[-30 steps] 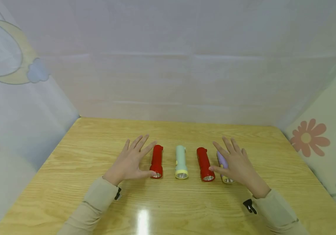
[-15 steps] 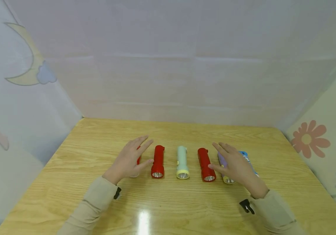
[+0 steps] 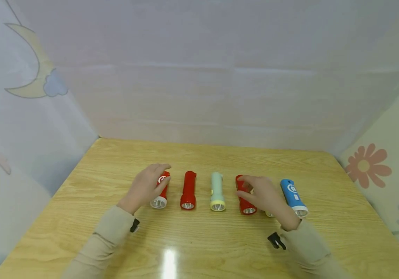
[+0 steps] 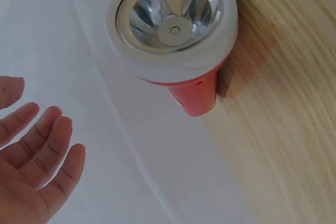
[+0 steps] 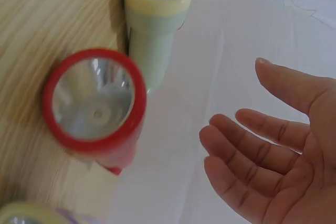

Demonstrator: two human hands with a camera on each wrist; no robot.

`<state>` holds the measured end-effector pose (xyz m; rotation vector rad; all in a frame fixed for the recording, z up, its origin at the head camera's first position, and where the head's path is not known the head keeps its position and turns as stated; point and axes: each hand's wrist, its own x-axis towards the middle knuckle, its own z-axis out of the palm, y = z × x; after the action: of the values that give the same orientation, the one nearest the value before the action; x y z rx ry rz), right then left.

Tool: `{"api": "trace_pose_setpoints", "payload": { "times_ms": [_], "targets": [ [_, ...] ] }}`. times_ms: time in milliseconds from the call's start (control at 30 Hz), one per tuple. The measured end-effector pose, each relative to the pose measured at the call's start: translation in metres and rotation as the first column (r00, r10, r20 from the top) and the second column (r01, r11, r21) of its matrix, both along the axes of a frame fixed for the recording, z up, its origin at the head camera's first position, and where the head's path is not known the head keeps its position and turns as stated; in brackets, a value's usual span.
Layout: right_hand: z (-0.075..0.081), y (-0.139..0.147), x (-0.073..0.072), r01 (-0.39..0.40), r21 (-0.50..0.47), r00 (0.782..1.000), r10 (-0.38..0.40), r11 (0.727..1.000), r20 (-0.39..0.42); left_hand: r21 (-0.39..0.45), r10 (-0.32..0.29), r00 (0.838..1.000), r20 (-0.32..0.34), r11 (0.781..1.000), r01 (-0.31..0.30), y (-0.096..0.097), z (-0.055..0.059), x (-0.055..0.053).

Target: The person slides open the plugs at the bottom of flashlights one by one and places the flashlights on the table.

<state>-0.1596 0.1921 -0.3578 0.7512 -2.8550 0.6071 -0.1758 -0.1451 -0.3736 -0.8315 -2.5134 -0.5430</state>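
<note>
My left hand (image 3: 144, 188) hovers over a red flashlight with a white rim (image 3: 159, 202) and partly covers it. Its fingers are loosely bent and hold nothing; the left wrist view shows them apart from that flashlight's head (image 4: 157, 64). My right hand (image 3: 263, 195) is above the right-hand red flashlight (image 3: 248, 209), thumb and fingers spread apart, nothing between them. Beneath this hand a purple flashlight with a yellow rim (image 3: 270, 214) is mostly hidden. Between the hands lie another red flashlight (image 3: 188, 190) and a mint green one with a yellow rim (image 3: 216, 190).
At the right end of the row lies a blue flashlight with a white rim (image 3: 292, 195). All lenses face the near side of the wooden table (image 3: 199, 244). Pale cloth walls (image 3: 199, 97) stand behind the table and at both sides.
My left hand has drawn left, uncovering more of the red-and-white flashlight. The right hand has moved left over the red flashlight, its fingers more bent, so the blue flashlight now shows fully.
</note>
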Motion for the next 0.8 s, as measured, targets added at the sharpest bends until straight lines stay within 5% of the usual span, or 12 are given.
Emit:
{"api": "trace_pose_setpoints", "payload": {
  "times_ms": [333, 567, 800],
  "targets": [
    [-0.005, -0.027, -0.003, -0.074, -0.092, 0.996, 0.079, 0.993, 0.052, 0.077, 0.080, 0.962, 0.260, 0.992, -0.103, -0.008, 0.000, -0.010],
    [-0.009, -0.044, -0.006, -0.109, -0.142, 0.987, 0.124, 0.984, 0.106, 0.125, 0.064, 0.952, 0.298, 0.987, -0.106, -0.020, -0.011, -0.025],
    [-0.010, -0.063, -0.009, -0.155, -0.201, 0.971, 0.187, 0.967, 0.148, 0.113, 0.083, 0.923, 0.375, 0.985, -0.134, -0.028, -0.016, -0.030]
  ]
}}
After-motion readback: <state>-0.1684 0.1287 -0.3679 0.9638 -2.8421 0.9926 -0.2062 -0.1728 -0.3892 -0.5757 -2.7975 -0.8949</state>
